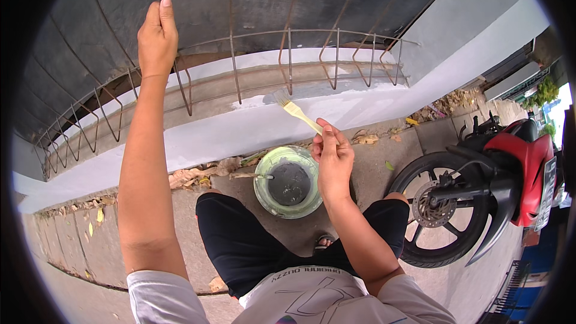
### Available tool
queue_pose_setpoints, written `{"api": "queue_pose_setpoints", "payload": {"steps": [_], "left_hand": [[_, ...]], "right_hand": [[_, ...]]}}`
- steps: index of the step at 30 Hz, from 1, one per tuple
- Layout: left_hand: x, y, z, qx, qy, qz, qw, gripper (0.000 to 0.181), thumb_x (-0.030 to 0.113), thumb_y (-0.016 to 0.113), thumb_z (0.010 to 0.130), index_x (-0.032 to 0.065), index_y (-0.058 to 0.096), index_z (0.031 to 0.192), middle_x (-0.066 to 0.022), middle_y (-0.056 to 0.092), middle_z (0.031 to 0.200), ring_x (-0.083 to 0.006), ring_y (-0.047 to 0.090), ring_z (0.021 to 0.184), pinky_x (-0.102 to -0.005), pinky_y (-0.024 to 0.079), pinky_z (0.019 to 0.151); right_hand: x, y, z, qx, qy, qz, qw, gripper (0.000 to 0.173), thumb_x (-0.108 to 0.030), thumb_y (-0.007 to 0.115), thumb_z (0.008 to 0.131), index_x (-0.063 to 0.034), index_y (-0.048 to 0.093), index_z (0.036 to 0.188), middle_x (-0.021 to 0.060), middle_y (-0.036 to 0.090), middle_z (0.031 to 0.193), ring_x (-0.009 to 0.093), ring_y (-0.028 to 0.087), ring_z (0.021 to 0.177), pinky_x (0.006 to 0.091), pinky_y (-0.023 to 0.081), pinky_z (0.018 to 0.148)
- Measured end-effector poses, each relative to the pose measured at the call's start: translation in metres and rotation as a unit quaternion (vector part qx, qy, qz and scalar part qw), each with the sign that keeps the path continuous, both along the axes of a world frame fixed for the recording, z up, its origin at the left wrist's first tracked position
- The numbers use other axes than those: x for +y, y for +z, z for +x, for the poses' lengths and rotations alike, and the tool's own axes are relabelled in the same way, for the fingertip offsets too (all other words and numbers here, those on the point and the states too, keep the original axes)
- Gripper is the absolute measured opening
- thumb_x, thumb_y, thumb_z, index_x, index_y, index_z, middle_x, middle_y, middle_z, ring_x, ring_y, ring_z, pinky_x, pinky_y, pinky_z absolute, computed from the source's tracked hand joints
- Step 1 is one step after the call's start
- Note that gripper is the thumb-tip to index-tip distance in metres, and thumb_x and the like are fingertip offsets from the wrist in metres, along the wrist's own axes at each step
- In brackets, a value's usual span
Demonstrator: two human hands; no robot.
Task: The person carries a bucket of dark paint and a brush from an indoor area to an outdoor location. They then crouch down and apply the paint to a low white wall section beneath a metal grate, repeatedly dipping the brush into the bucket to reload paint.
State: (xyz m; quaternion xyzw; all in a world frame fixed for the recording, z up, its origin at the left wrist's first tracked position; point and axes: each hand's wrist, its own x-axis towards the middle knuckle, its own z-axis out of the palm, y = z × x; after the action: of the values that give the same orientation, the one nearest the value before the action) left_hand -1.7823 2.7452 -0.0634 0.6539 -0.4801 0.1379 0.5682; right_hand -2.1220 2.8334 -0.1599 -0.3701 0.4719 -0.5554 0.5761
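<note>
My left hand [158, 38] is raised at the upper left, its fingers closed around a thin upright rod of the metal wire grille [232, 67]. In my right hand [334, 155] is a pale yellow-handled brush [301, 114], gripped by the handle. Its bristles touch or hover just over the ledge of the low wall [265, 119], beside the foot of the grille; contact is hard to tell. Grey wet patches mark the ledge near the bristles. Between my knees and the wall stands a light green bucket [288, 211] with grey paint or slurry [289, 183] inside and a stick-like handle [252, 175] over its rim.
A red and black motorcycle [517, 162] stands close on the right, its front wheel [432, 216] near my knee. Dry leaves [189, 177] lie along the wall's foot on the paving [202, 229]. Dark sheeting [198, 4] stands behind the grille. A white pillar [450, 45] rises at the ledge's right end.
</note>
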Motion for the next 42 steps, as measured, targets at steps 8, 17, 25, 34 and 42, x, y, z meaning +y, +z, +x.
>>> {"api": "queue_pose_setpoints", "payload": {"steps": [8, 17, 25, 34, 42], "left_hand": [[0.002, 0.001, -0.001, -0.013, 0.005, 0.0, 1.0, 0.049, 0.05, 0.041, 0.107, 0.0037, 0.049, 0.09, -0.0194, 0.058, 0.073, -0.0408, 0.052, 0.069, -0.0475, 0.046, 0.068], [0.0, 0.001, 0.0, -0.002, 0.002, 0.003, 1.0, 0.05, 0.05, 0.041, 0.107, 0.0037, 0.05, 0.091, -0.0178, 0.057, 0.072, -0.0374, 0.05, 0.068, -0.045, 0.047, 0.069], [0.001, 0.0, 0.001, 0.027, 0.002, 0.029, 0.999, 0.052, 0.05, 0.041, 0.107, 0.0025, 0.052, 0.091, -0.0164, 0.058, 0.075, -0.0309, 0.051, 0.069, -0.0399, 0.048, 0.072], [-0.002, -0.001, 0.001, 0.018, -0.003, 0.011, 1.0, 0.048, 0.047, 0.043, 0.108, 0.0034, 0.051, 0.087, -0.0065, 0.051, 0.072, -0.0167, 0.045, 0.066, -0.0313, 0.043, 0.065], [0.0, -0.001, 0.004, 0.023, -0.002, 0.017, 1.0, 0.051, 0.049, 0.042, 0.107, 0.0032, 0.049, 0.086, -0.0081, 0.05, 0.071, -0.0192, 0.045, 0.068, -0.0339, 0.044, 0.068]], "right_hand": [[-0.035, -0.002, -0.043, 0.002, -0.079, -0.013, 0.997, 0.028, -0.021, 0.056, 0.105, 0.0012, 0.066, 0.12, -0.0013, 0.057, 0.079, 0.005, 0.046, 0.063, 0.0208, 0.039, 0.056], [-0.066, -0.007, -0.092, 0.003, -0.158, -0.052, 0.986, 0.026, -0.018, 0.053, 0.105, 0.0017, 0.066, 0.117, -0.0011, 0.057, 0.079, 0.005, 0.047, 0.064, 0.0215, 0.038, 0.055], [-0.041, -0.005, -0.058, -0.001, -0.078, -0.001, 0.997, 0.027, -0.019, 0.055, 0.104, 0.0021, 0.066, 0.117, -0.0011, 0.057, 0.078, 0.006, 0.048, 0.064, 0.0219, 0.038, 0.055], [-0.121, -0.004, -0.175, 0.052, -0.246, -0.067, 0.966, 0.028, -0.017, 0.054, 0.103, 0.0045, 0.065, 0.117, -0.0002, 0.057, 0.077, 0.007, 0.048, 0.063, 0.0234, 0.037, 0.053], [-0.086, 0.004, -0.131, 0.028, -0.129, -0.026, 0.991, 0.025, -0.018, 0.056, 0.102, 0.0027, 0.067, 0.113, 0.0004, 0.057, 0.079, 0.007, 0.048, 0.064, 0.0239, 0.039, 0.055]]}}
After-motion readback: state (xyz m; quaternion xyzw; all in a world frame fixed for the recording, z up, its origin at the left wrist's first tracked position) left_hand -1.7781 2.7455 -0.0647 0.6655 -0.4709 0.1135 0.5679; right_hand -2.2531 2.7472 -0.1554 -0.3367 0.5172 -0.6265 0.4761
